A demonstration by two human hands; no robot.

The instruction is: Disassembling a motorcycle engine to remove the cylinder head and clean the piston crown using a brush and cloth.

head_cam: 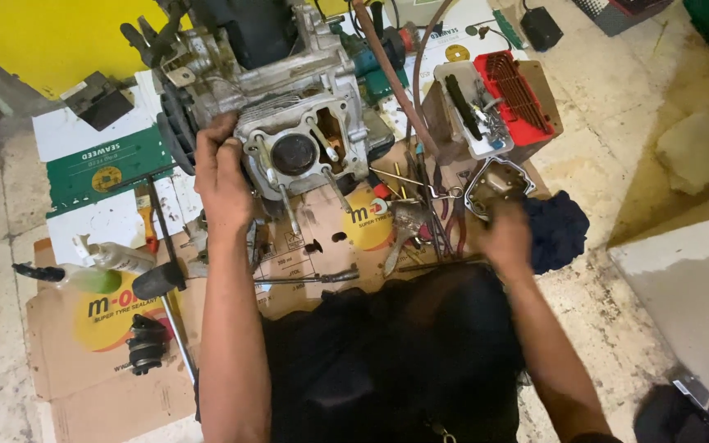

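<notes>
Flattened cardboard (108, 361) covers the tiled floor and carries everything else. On it, towards the top of the view, stands a small engine (289, 107) with its open cylinder bore facing up. The person's left hand (221, 176) lies against the engine's left side, its grip curled around the edge of the cylinder block. A dark blue rag (558, 230) sits to the right. Just beside the rag, the right hand (504, 234) is blurred at a thin metal cover (496, 182); whether its grip is clenched cannot be told. Loose hand tools (420, 217) lie between engine and cover.
</notes>
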